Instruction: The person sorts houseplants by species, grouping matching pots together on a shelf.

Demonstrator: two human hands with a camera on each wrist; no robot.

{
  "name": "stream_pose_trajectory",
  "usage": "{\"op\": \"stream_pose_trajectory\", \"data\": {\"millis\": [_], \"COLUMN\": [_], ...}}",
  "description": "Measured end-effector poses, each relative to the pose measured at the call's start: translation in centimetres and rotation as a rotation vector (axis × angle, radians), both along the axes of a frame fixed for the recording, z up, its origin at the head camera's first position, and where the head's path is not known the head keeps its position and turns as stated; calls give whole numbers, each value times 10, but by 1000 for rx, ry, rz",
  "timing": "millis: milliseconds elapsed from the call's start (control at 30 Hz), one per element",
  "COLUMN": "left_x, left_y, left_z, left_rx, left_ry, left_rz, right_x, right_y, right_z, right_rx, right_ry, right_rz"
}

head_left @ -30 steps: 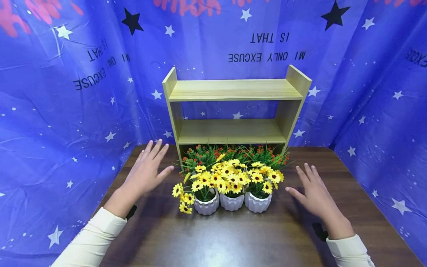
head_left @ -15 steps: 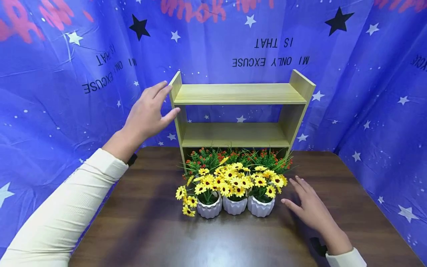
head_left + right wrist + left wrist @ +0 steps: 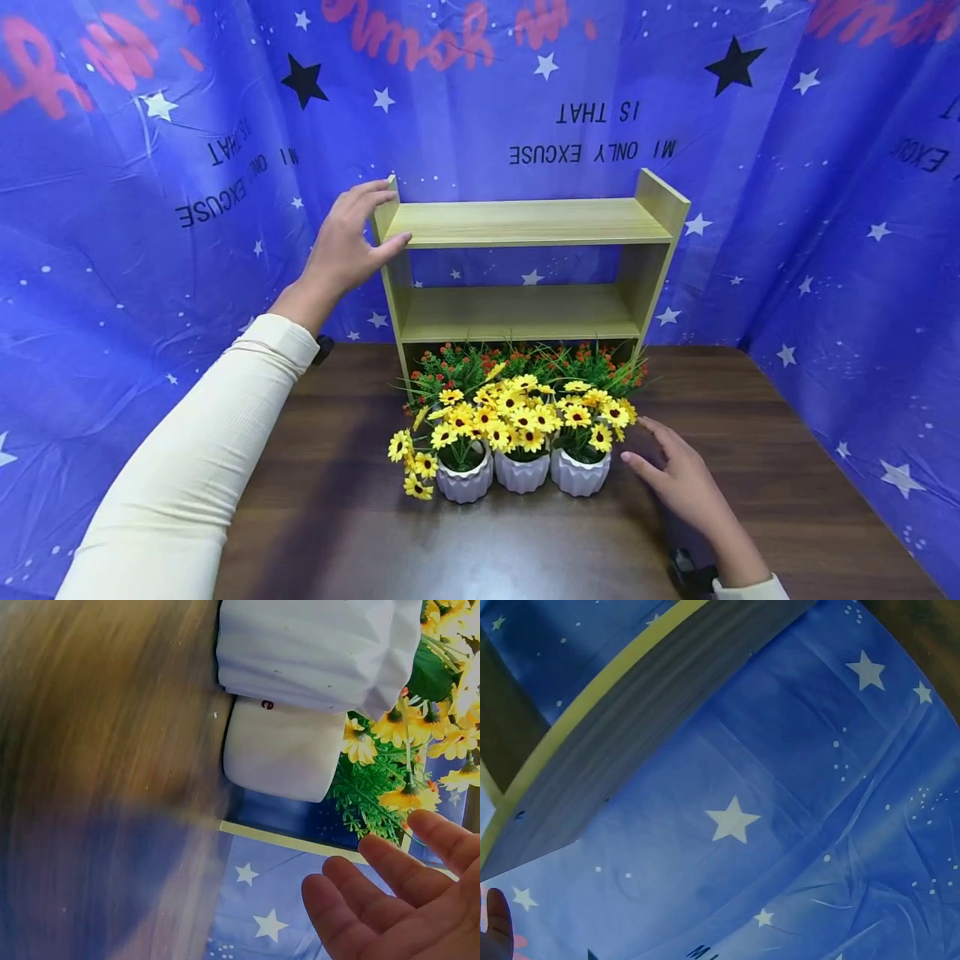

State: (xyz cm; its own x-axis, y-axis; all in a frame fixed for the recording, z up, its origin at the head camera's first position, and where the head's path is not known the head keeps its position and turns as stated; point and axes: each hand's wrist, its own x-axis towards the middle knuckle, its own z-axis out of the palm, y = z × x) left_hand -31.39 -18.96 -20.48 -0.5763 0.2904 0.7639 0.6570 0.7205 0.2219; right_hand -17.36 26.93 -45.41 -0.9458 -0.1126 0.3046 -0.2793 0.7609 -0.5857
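while near shelf (image 3: pixel 525 311) — left hand (image 3: pixel 348 240)

Room above the shelf (image 3: pixel 521 313), potted flowers (image 3: pixel 521 419) blocking its lowest level, gap behind them unclear

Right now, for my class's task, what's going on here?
A person's left hand is at the top left corner of a pale wooden shelf unit; contact is unclear. Their right hand, holding nothing, is beside the rightmost of three white fluted pots with yellow flowers. These stand in a row on a dark brown wooden table.
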Motion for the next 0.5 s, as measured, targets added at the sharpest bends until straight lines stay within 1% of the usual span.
{"op": "stream_pose_trajectory", "data": {"millis": [100,167,267,367,500], "left_x": [-7,-12,-16,-20,-28], "left_y": [0,1,3,7,15], "left_z": [-4,-6,-7,-10,-14], "left_rx": [33,73,135,178,218], "left_ry": [5,-3,-8,-15,-34], "left_rz": [-9,-6,-5,-2,36], "right_x": [3,4,4,5,7], "right_y": [1,0,-4,-10,-16], "right_z": [-1,-1,-4,-8,-14], "right_rx": [-24,-32,-40,-52,-80], "right_ry": [-30,-33,-41,-58,-104], "right_rz": [-25,-37,-49,-56,-74]}}
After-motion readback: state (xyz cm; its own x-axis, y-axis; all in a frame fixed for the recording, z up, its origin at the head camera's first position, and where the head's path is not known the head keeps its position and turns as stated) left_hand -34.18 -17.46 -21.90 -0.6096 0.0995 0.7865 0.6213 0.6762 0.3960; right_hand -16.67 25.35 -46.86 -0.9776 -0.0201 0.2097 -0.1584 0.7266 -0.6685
